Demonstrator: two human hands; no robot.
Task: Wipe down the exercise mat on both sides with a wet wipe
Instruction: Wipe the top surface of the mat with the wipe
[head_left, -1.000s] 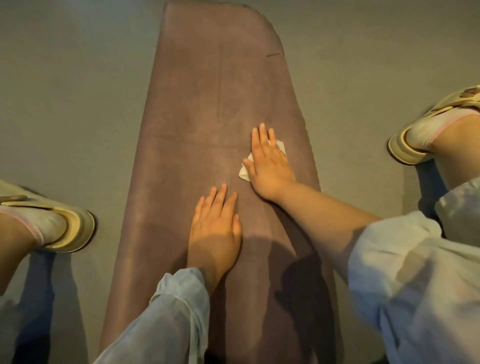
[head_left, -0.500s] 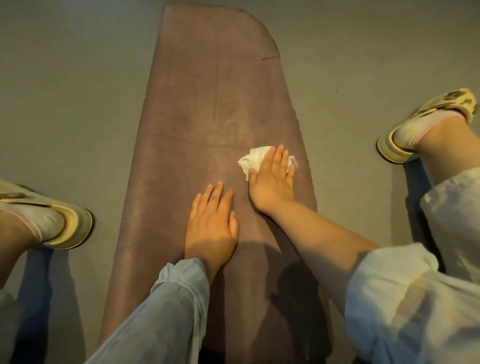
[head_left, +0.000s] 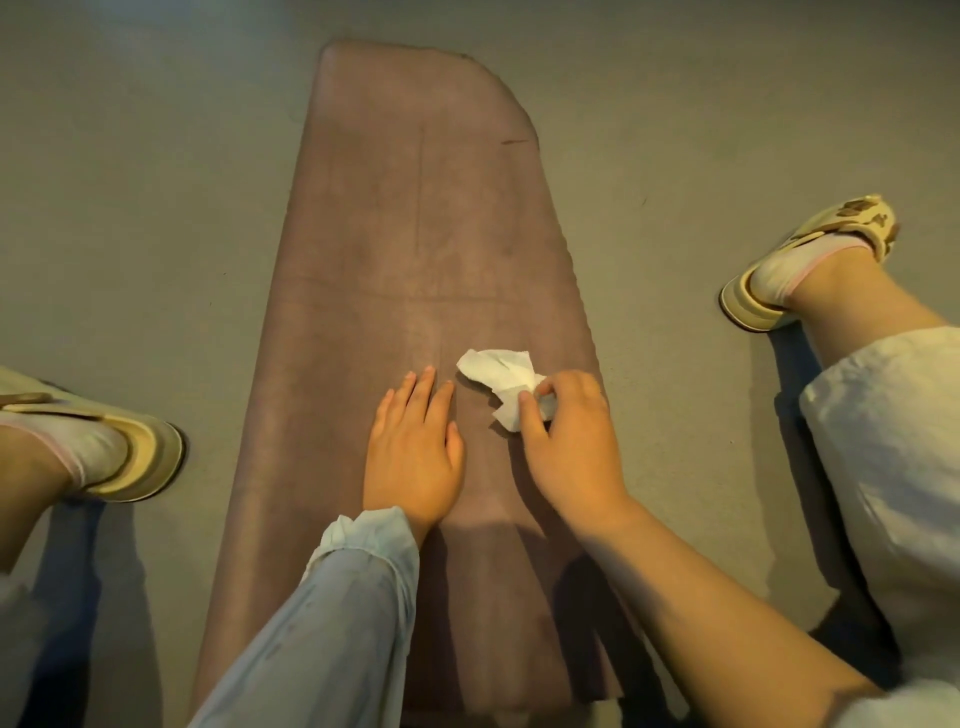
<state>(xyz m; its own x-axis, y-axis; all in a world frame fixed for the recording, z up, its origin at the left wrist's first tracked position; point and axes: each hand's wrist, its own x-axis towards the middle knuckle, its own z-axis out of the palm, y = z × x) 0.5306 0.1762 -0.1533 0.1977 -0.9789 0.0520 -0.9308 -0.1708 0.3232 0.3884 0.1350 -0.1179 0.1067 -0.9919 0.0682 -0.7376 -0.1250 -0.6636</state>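
On the far left a foot in a beige slipper (head_left: 130, 457) stands on the grey floor (head_left: 130, 182), beside the exercise mat (head_left: 415, 208). The mat lies flat on the floor between both feet, and its long axis runs from near to far, straight away from the person. On its near-middle part the left hand (head_left: 413, 447) rests flat, fingers straight and together, pressing the mat down and holding nothing. Just to the right, the right hand (head_left: 569, 441) has its grip closed on the wet wipe (head_left: 501, 382): thumb and fingers pinch the near end of the crumpled white sheet, and the rest of it spreads toward far-left, touching the mat. The right hand is therefore the nearer one to the wipe, and most of the mat surface lies on the far side of this grip, so I judge the next stroke should go along the long axis. On the right is the other slipper (head_left: 810, 260). No brand, label or writing can be read anywhere.
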